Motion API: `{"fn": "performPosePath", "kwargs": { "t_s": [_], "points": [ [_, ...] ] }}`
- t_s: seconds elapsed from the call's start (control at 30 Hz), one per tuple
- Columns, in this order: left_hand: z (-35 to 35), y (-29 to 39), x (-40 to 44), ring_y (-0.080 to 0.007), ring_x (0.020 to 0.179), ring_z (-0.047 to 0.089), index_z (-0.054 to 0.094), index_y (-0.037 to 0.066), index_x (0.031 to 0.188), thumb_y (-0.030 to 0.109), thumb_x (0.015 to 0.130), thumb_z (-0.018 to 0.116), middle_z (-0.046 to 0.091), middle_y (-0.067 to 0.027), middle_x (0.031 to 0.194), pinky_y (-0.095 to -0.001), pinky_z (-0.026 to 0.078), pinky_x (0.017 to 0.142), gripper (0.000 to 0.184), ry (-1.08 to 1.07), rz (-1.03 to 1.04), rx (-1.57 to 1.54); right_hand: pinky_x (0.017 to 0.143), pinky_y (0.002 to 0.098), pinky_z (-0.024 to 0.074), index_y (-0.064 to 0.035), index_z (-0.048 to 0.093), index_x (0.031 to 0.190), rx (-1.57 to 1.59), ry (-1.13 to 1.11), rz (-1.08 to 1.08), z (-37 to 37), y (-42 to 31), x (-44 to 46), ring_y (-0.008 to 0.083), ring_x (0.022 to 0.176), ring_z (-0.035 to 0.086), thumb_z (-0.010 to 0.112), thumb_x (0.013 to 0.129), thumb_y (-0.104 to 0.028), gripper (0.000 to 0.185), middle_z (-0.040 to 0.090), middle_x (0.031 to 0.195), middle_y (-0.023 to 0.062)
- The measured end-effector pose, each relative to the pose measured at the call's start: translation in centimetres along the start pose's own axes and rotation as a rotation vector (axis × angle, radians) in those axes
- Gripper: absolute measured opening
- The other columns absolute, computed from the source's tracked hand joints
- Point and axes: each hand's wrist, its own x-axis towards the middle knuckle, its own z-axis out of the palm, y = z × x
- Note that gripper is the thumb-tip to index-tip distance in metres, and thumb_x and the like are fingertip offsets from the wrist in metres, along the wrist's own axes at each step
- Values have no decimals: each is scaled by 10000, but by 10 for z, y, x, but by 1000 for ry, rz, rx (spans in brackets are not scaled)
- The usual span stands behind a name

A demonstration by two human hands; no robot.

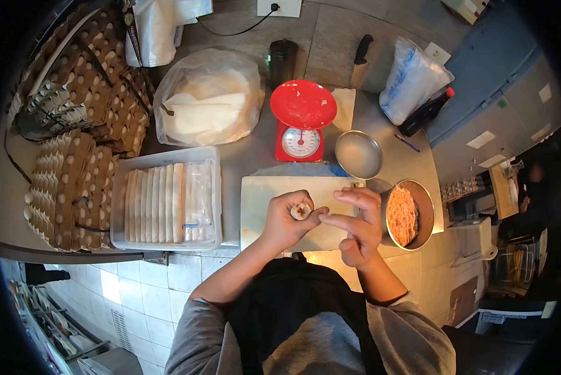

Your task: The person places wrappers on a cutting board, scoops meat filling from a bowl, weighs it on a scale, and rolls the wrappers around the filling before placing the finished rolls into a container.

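My left hand point(283, 220) is wrapped round a spring roll point(301, 211), whose open end faces up and shows brown filling. Beside it, my right hand point(360, 230) has its fingers apart, and one fingertip comes close to the left thumb; I cannot tell whether they touch. Both hands are above a white cutting board point(258, 203). To the right, a metal bowl point(425, 215) holds an orange shredded filling point(402, 215). On the left, a plastic tub point(217, 203) contains a row of pale rolls point(152, 205).
Behind the board stands a red kitchen scale point(300, 144), with a round metal bowl point(358, 154) right of it. Pale wrapper sheets point(208, 112) lie in a plastic bag. Stacked egg trays point(68, 187) fill the left side. A dark bottle point(424, 115) and a knife point(360, 59) are further back.
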Motion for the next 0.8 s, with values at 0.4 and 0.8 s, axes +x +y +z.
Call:
{"fn": "performPosePath", "kwargs": {
  "t_s": [0.4, 0.8],
  "points": [
    [13, -7, -2, -56, 620, 479, 587, 26, 738, 26, 720, 706, 563, -9, 633, -241, 427, 569, 120, 88, 130, -23, 906, 444, 380, -120, 724, 981, -230, -132, -155, 21, 6, -2, 307, 1054, 527, 589, 834, -514, 442, 607, 1161, 109],
    [7, 0, 2, -35, 604, 404, 523, 49, 670, 2, 716, 705, 464, 37, 602, -223, 346, 524, 194, -34, -7, -126, 941, 443, 361, -117, 736, 969, -207, -209, -199, 10, 15, 12, 326, 1064, 521, 516, 863, -518, 469, 596, 1170, 130]
  ]
}}
